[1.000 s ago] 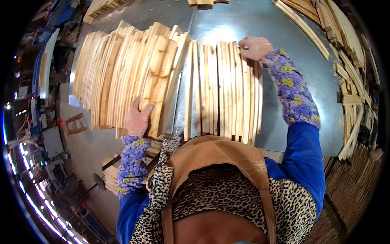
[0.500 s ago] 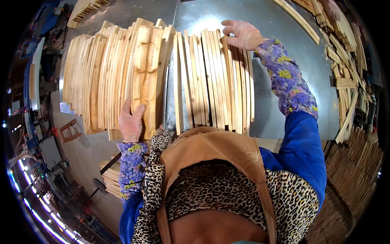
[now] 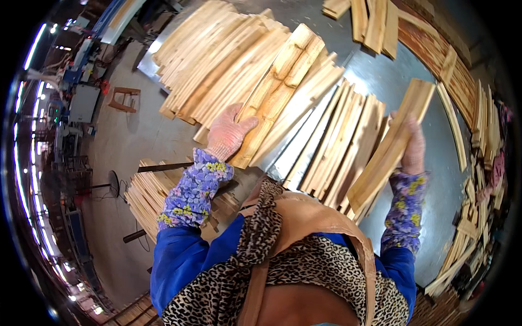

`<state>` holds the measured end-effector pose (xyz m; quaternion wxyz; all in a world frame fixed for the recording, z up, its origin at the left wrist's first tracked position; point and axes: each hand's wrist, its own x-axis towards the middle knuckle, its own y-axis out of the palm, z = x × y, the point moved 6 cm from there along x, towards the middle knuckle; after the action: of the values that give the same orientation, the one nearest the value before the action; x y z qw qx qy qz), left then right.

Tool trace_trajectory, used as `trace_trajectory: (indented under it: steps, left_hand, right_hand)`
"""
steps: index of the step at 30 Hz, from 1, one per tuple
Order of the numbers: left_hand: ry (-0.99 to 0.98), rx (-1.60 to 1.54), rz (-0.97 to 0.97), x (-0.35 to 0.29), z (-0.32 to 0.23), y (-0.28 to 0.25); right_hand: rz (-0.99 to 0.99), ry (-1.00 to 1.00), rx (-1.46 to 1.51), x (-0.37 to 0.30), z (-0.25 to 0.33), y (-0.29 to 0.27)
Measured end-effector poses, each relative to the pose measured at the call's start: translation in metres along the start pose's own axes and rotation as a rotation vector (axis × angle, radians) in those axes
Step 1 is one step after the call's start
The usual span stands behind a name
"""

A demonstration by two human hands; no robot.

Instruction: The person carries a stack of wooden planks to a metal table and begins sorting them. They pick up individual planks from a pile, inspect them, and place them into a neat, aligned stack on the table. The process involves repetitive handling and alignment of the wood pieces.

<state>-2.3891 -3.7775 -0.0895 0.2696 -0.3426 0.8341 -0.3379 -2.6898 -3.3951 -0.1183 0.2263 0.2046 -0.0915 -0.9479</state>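
My gloved left hand [image 3: 227,130] grips the near end of a broad, knotty wooden board [image 3: 272,100], its thumb lying across the board's face. This board lies at the right side of a thick row of pale boards [image 3: 217,65]. In my gloved right hand [image 3: 414,146] is a smoother wooden board [image 3: 394,141], tilted and held by its right edge; most of the fingers are hidden behind it. Below and left of that board, a smaller row of narrow boards [image 3: 337,136] rests on the metal table [image 3: 375,76], partly covered by it.
Short boards [image 3: 375,24] lie at the far edge of the table. On the right are a long thin strip [image 3: 452,127] and a heap of wooden offcuts [image 3: 465,228]. Another board stack [image 3: 144,198] stands low at my left, with a small wooden stool [image 3: 124,99] on the floor beyond.
My right hand has come back from the far end of the right row and now holds a board raised. My left hand stays on the knotty board. The view has turned.
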Motion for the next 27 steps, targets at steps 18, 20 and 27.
trace_trajectory:
  steps: [18,20,27]
  left_hand:
    - [0.096,0.43,-0.241,-0.022,-0.033,-0.022]
    - [0.155,0.399,-0.2,-0.019,-0.028,-0.008]
    - [0.193,0.775,0.102,0.007,0.032,0.089]
  right_hand:
    - [0.115,-0.021,-0.016,0.029,-0.05,0.176]
    - [-0.024,-0.06,-0.089,0.027,-0.07,0.207]
    - [0.607,-0.014,-1.237,0.024,-0.137,0.249]
